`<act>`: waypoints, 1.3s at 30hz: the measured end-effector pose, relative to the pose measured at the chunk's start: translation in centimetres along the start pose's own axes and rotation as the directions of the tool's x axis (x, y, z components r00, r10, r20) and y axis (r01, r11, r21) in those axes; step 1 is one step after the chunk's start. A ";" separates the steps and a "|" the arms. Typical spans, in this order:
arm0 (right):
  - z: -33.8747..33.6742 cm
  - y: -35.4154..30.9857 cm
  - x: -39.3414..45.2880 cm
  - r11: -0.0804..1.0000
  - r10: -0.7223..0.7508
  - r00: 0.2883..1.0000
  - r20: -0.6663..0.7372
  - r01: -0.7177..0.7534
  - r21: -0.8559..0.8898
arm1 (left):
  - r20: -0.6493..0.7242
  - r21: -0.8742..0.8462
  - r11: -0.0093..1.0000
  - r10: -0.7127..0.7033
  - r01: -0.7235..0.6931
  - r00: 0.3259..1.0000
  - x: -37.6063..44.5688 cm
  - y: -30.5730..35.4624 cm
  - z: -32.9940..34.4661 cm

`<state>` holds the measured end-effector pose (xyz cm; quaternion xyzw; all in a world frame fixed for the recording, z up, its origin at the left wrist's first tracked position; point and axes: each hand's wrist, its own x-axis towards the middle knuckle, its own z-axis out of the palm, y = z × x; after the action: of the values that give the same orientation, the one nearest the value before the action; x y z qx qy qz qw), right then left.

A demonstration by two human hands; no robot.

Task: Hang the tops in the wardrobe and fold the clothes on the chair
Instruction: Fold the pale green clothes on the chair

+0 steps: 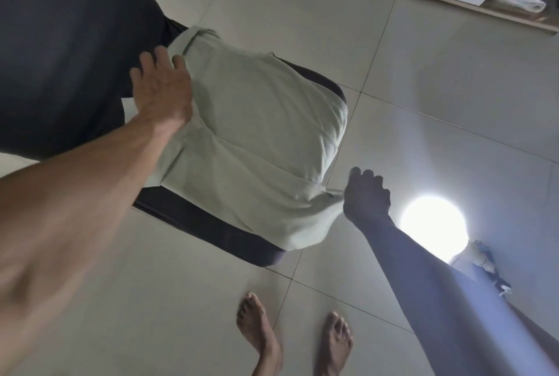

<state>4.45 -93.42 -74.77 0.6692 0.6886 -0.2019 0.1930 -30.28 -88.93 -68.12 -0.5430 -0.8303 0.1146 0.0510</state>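
Below, glossy pale floor tiles (pixel 438 79) are seen around the dark padded chair (pixel 211 224); soft pale-green folded fabric (pixel 257 133) is pressed by the spread left hand (pixel 161 88) and pinched by the right hand (pixel 367 197).

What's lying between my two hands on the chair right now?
In the head view, the folded pale green garment spans the chair seat between the left hand and right hand; both touch its edges.

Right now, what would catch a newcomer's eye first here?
The pale green garment spread over the dark chair seat in the middle stands out first. The left hand rests flat on its far-left edge, while the right hand grips its near-right corner. A bright light reflection glares off the tiled floor at right.
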 end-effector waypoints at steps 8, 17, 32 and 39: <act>-0.9 -7.1 -3.8 0.840 -0.273 0.936 -0.221 0.344 0.419 | 0.093 -0.224 0.965 -0.116 0.135 0.989 -5.8 -2.8 0.4; -3.5 -10.7 -1.8 0.959 -0.234 0.972 -0.016 0.234 0.159 | 0.377 -0.423 0.791 -0.290 0.441 0.880 -12.4 -11.6 4.2; -7.1 -30.2 2.3 0.791 -0.427 0.900 -0.088 0.419 0.447 | 0.509 -0.660 0.534 -0.199 0.528 0.837 -12.0 -15.1 6.7; -7.6 -32.3 3.3 0.841 -0.369 0.930 0.004 0.332 0.428 | 0.458 -0.728 0.469 -0.210 0.499 0.864 -12.5 -16.4 8.0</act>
<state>-27.86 -87.33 -69.46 0.5484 0.7305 -0.4056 0.0336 -41.45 -107.74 -71.35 -0.2895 -0.8760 -0.2211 -0.3163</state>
